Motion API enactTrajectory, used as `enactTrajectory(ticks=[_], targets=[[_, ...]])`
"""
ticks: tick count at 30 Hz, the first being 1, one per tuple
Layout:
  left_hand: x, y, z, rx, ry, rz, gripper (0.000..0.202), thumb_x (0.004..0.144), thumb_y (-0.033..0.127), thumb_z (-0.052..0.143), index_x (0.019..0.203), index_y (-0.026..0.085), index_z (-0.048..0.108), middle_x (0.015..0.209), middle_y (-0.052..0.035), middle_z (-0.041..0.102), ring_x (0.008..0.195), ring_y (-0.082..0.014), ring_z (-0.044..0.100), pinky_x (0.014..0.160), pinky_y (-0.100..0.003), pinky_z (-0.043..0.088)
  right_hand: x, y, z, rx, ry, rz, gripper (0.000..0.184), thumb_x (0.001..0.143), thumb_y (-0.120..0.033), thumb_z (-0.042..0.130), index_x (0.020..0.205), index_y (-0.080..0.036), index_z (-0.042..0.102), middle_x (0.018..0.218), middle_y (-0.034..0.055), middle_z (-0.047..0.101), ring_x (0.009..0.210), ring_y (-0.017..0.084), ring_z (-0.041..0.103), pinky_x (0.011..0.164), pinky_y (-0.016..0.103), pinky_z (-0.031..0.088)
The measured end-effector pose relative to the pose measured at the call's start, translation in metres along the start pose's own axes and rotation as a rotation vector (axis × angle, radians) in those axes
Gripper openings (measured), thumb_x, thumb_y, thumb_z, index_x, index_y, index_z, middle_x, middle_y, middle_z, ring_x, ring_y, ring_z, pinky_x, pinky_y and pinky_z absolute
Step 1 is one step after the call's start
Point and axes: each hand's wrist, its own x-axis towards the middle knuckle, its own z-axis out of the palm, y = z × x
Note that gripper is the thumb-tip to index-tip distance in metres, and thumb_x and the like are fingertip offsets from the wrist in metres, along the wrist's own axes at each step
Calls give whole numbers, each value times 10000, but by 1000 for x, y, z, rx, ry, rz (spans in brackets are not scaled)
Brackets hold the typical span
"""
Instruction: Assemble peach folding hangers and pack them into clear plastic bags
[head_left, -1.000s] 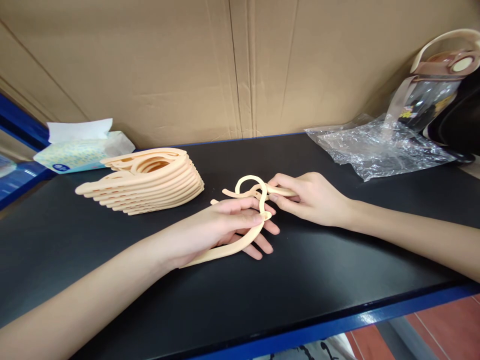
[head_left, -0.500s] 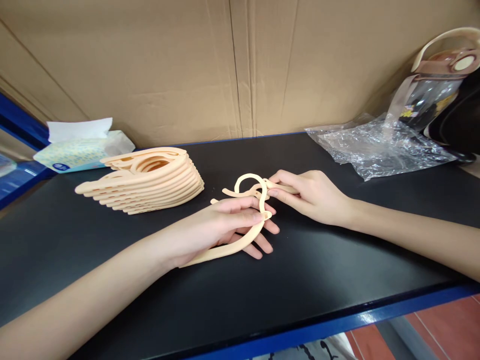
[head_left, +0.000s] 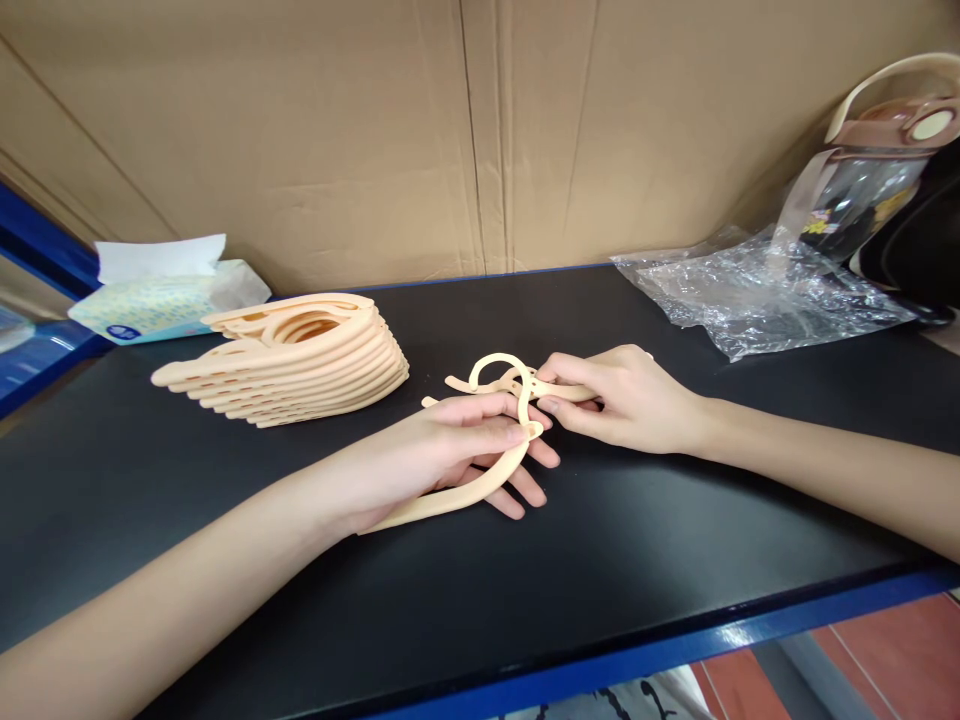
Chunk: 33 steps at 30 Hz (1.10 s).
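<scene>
My left hand (head_left: 442, 455) lies over a peach plastic hanger (head_left: 457, 494) in the middle of the black tabletop (head_left: 637, 540), thumb and fingers closed round its arm. The hanger's hook (head_left: 504, 368) curls up between both hands. My right hand (head_left: 630, 400) pinches the hanger's other arm just right of the hook, fingers pressed together. A stack of several matching folded hangers (head_left: 292, 360) rests to the left, beyond my left hand.
A tissue pack (head_left: 161, 295) sits at the back left. Crumpled clear plastic wrap (head_left: 757, 290) and a bottle with a strap (head_left: 862, 170) lie at the back right. A cardboard wall (head_left: 465, 130) backs the table. The blue front edge (head_left: 750, 630) runs near me.
My right hand's fingers have curled in a little tighter on the hanger's arm. My left hand and the hanger have stayed where they were.
</scene>
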Motion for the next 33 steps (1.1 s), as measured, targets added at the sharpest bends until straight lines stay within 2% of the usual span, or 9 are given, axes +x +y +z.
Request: enactTrajectory(ticks=[7, 19, 33], targets=[[2, 1, 1, -1, -9, -3, 162, 961, 249, 579, 1093, 164, 618, 1063, -52, 671, 798, -130, 689, 721, -244, 593, -1, 3, 3, -31, 10, -77, 150, 939, -295, 466, 904, -196, 572, 534, -77, 502, 457, 84, 451, 489, 201, 286], [1, 2, -1, 44, -37, 4, 133, 955, 263, 590, 1027, 163, 639, 1080, -46, 670, 810, -125, 679, 700, -224, 592, -2, 3, 3, -35, 86, -190, 100, 916, -244, 509, 893, -200, 596, 500, -88, 504, 437, 78, 447, 486, 186, 311], [3, 2, 0, 40, -40, 6, 130, 967, 236, 561, 1023, 142, 630, 1061, -52, 659, 790, -118, 678, 690, -217, 588, -1, 3, 3, -57, 80, -187, 125, 919, -255, 495, 868, -197, 594, 491, -87, 500, 435, 77, 442, 477, 188, 306]])
